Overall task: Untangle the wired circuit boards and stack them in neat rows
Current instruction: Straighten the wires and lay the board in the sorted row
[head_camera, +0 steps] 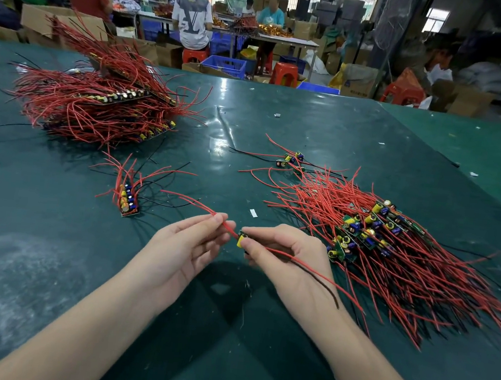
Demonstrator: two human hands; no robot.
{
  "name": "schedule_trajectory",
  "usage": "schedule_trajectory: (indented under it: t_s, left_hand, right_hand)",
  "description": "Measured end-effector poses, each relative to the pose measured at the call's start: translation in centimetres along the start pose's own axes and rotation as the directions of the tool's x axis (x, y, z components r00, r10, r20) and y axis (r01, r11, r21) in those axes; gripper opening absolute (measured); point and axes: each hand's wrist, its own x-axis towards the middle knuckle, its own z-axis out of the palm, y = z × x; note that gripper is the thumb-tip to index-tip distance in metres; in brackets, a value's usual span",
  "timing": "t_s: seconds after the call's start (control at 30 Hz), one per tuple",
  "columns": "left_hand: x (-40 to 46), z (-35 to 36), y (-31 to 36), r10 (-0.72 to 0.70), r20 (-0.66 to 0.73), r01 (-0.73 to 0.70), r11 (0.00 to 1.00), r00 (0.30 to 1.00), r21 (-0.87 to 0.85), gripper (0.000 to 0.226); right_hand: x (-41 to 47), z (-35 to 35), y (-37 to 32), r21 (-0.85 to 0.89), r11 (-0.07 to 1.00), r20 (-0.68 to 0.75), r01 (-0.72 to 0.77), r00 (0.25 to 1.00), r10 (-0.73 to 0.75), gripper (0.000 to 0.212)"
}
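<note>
My right hand [279,252] pinches a small circuit board [241,239] with a yellow capacitor above the green table. My left hand [190,242] pinches the red wires [226,226] that lead from that board to the left. Other red and black wires of the board trail over my right wrist. A tangled heap of wired boards [375,235] lies right of my hands. A short row of stacked boards [127,201] stands left of them. A big stacked pile [97,100] sits at the far left.
A few loose boards [290,160] lie beyond the tangled heap. Small paper scraps [253,212] dot the green table cover [312,128]. Behind the table, people sit at benches among blue crates [224,65], red stools and cardboard boxes.
</note>
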Motion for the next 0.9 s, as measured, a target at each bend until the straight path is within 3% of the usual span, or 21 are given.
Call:
schedule_trajectory:
  t_s: [0.27,0.5,0.7,0.9]
  left_hand:
    - [-0.12,0.34,0.49,-0.166,0.003,0.165,0.980,0.986,-0.113,0.010]
    - [-0.10,0.39,0.49,-0.102,0.001,0.101,0.988,0.995,-0.121,0.011]
    - [0.10,0.13,0.41,0.032,0.023,-0.027,0.980,0.999,-0.196,0.018]
    - [0.07,0.01,0.03,0.163,-0.001,-0.163,0.986,0.987,-0.046,0.017]
  right_hand:
    - [0.23,-0.25,-0.45,0.208,0.972,0.099,-0.108,0.991,0.089,0.014]
    - [0.31,-0.39,-0.05,0.150,0.982,0.070,-0.115,0.992,0.105,0.013]
    - [0.25,-0.60,0.36,0.094,0.988,0.045,-0.124,0.992,0.121,0.010]
    - [0.23,-0.56,0.45,0.067,0.989,0.059,-0.132,0.990,0.128,0.010]
